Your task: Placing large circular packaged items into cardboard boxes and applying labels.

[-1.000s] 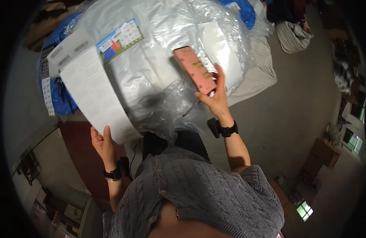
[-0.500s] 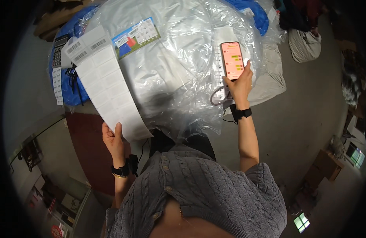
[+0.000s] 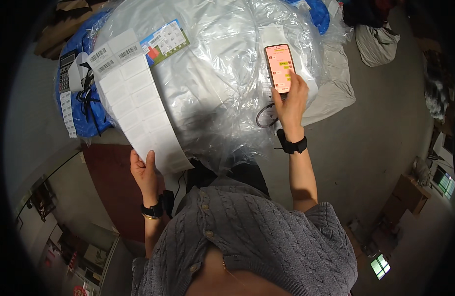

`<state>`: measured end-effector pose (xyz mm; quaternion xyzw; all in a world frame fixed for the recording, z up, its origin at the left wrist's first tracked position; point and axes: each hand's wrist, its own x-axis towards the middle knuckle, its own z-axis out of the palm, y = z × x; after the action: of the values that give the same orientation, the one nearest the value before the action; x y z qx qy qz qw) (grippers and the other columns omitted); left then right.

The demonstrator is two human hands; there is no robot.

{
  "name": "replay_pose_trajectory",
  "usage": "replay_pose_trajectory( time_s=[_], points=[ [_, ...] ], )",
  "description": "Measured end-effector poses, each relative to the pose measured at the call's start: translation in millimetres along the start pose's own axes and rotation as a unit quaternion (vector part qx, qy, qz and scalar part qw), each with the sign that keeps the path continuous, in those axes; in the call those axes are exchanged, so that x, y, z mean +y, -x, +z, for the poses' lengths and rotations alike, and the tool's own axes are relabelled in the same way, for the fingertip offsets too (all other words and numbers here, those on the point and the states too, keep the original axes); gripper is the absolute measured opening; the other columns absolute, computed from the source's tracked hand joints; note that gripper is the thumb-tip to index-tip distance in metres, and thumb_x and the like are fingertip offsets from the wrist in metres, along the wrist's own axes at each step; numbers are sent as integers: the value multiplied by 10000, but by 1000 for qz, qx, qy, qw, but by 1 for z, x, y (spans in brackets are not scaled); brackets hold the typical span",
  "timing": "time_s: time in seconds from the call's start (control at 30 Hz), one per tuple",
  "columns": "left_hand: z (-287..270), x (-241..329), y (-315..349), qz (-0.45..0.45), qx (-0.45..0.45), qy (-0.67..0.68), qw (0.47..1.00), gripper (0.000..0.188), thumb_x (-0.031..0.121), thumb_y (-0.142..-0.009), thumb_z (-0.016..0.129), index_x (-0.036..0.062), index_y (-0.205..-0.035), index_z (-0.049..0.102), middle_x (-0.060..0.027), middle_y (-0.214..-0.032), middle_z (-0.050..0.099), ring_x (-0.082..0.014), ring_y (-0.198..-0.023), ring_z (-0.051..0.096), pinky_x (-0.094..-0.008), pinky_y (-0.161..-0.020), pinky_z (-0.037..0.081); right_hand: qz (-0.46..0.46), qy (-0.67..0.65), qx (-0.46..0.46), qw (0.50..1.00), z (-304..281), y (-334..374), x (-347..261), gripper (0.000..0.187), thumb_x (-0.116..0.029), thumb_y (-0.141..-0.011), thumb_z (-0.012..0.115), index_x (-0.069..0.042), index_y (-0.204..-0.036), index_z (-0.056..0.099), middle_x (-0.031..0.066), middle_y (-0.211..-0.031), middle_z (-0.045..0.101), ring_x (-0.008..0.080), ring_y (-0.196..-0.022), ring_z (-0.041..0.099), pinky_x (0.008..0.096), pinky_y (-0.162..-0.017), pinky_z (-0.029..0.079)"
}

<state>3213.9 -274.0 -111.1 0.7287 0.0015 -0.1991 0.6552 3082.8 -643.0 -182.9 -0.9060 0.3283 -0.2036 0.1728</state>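
Pinched at its lower left edge, a long white strip of labels (image 3: 142,116) is in my left hand (image 3: 145,173), with the thumb on top. The strip's far end carries barcode labels and lies over a big clear plastic bag (image 3: 212,54). A smartphone (image 3: 277,61) with a lit pink chat screen rests on a white printed sheet (image 3: 273,33) on the bag. My right hand (image 3: 292,107) is over the phone's lower part, its fingers stretched onto the screen and its thumb apart at the left edge. A dark cord loop (image 3: 265,116) lies beside the thumb.
A colourful printed card (image 3: 164,43) lies next to the strip's far end. At the left, a calculator (image 3: 65,74) and a small label strip (image 3: 68,114) lie on blue plastic (image 3: 92,116). A white sack (image 3: 378,47) stands at the far right, cardboard boxes (image 3: 407,197) at the right.
My right fingers have moved from the phone's right edge onto its screen. The chat on the screen has shifted. My left hand keeps its hold on the strip; the whole view has moved slightly.
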Motion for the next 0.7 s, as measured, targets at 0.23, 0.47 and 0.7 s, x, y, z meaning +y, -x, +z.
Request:
replay_pose_trajectory(
  time_s=[0.23,0.47,0.7],
  points=[
    [-7,-7,0,-9,-13,-21,1000,252,40,-927,553,-2,-1170,502,-67,-1061,630,-83,-909,580,-219,-809,443,17,-210,-7,977,44,-29,-34,440,-145,-849,636,47,-1219,494,239,-1146,551,384,-1072,524,425,-913,425],
    [-18,-11,0,-18,17,-18,1000,258,54,-921,572,-12,-1164,516,-65,-1050,634,-78,-914,573,-216,-821,433,152,-203,-93,963,86,-69,-31,632,-369,-867,608,102,-1259,452,303,-1183,538,422,-1104,524,434,-939,420],
    [-63,-21,-52,-86,74,107,988,322,66,-944,536,-65,-1237,502,-132,-1203,584,-175,-1081,558,-310,-955,425,166,-168,-128,963,119,-93,-6,618,-412,-808,669,85,-1137,507,316,-1068,601,437,-1016,591,452,-826,479]
  ],
)
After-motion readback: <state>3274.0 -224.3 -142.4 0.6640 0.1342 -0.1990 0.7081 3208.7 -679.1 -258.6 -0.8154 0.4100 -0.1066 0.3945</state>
